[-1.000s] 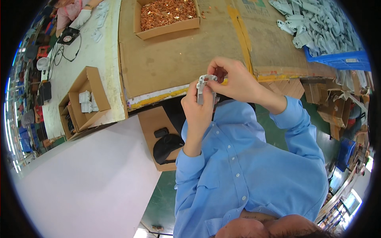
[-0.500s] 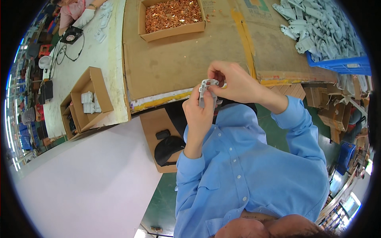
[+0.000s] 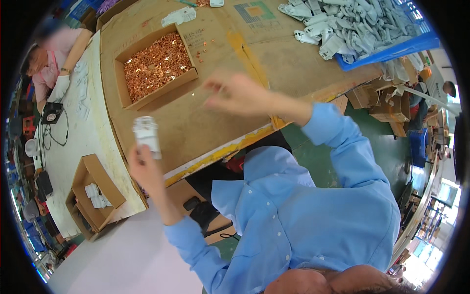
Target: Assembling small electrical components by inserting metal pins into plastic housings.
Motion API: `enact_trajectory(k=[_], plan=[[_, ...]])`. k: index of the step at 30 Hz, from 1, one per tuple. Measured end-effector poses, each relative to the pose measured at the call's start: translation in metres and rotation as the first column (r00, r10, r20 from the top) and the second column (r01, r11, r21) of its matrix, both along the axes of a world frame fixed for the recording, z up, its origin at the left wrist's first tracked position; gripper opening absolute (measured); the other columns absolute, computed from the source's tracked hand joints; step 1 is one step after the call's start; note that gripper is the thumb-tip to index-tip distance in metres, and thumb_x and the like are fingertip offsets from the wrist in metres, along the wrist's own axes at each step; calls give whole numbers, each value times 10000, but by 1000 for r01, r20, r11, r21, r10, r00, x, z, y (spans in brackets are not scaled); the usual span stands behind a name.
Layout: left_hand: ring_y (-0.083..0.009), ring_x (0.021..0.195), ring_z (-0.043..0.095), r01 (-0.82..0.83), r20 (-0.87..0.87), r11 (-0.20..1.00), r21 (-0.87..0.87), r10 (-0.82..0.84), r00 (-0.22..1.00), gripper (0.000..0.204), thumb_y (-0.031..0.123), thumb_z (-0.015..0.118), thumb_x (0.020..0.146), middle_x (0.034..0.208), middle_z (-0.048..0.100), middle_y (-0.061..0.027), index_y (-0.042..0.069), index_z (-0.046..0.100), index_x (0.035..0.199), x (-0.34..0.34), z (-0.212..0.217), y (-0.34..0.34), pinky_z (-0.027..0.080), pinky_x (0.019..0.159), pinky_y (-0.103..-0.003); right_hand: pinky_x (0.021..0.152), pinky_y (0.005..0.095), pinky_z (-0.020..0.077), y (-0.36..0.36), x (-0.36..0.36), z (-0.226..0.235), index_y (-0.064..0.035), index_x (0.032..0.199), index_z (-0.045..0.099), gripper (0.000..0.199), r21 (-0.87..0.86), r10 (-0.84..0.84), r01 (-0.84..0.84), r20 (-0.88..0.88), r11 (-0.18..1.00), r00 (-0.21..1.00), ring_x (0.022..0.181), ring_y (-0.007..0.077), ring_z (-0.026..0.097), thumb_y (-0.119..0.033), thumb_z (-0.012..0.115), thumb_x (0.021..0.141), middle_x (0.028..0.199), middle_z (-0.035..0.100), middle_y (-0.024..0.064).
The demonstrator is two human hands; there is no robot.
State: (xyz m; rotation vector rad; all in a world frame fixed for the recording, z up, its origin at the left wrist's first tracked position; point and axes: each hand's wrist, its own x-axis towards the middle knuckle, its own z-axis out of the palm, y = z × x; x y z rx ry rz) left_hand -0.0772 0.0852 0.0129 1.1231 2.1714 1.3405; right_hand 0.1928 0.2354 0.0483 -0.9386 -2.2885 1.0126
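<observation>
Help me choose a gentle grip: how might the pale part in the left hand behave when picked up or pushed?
The pale part is probably stiff: it juts straight from the left hand. It seems fairly light, since one hand holds it by its end. Its long, flattish shape suggests sliding rather than rolling.

A single wide fisheye, the left of a pair worn on the head, looks steeply down over the wearer's blue shirt [image 3: 313, 220], close beneath it. It faces across the cardboard-covered counter [image 3: 210, 130], with the left grip [image 3: 147, 169] and right grip [image 3: 240, 93] near, and the blue plastic crate [image 3: 391, 51] farther off toward the curving rim.
</observation>
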Motion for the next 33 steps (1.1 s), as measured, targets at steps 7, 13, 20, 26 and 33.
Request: enact_trajectory(k=[7, 13, 20, 26, 33], plan=[[-156, 714, 644, -415, -31, 910, -16, 414, 910, 385, 237, 669, 837, 839, 671, -104, -72, 641, 1065, -210, -51, 75, 518, 603, -280, 1033, 439, 384, 147, 177, -17, -76, 1296, 479, 682, 534, -418, -110, 759, 838, 499, 1152, 361, 526, -22, 726, 662, 1232, 553, 171], [-230, 865, 676, -411, 118, 901, 140, 397, 910, 571, 238, 654, 813, 1094, 625, -196, -94, 507, 1254, -235, -61, 130, 543, 710, -326, 1004, 429, 401, 169, 194, -36, -80, 1228, 489, 567, 515, -382, -257, 819, 818, 429, 1104, 310, 559, -4, 685, 701, 1103, 604, 129], [-275, 1057, 593, -366, -67, 903, 226, 389, 919, 629, 219, 670, 818, 1192, 572, -193, -47, 430, 1336, -168, -25, 98, 470, 901, -354, 959, 434, 427, 157, 183, -19, -70, 1206, 495, 504, 400, -343, -171, 894, 900, 289, 1061, 319, 572, 24, 628, 729, 1080, 605, 153], [-187, 918, 595, -489, 83, 820, 299, 488, 869, 615, 93, 632, 861, 1063, 620, -158, -52, 323, 1372, -162, -36, 18, 484, 812, -298, 870, 430, 450, 153, 186, -15, -80, 1176, 515, 444, 560, -371, -236, 754, 794, 542, 1025, 319, 585, -68, 642, 751, 1023, 596, 140], [-184, 830, 658, -510, 261, 784, 355, 441, 859, 531, 84, 592, 872, 906, 683, -152, -82, 348, 1312, -142, -26, -18, 482, 755, -252, 821, 428, 470, 112, 117, 19, -52, 1127, 581, 349, 571, -269, -143, 575, 808, 773, 976, 334, 601, -93, 610, 781, 1034, 602, 127]])
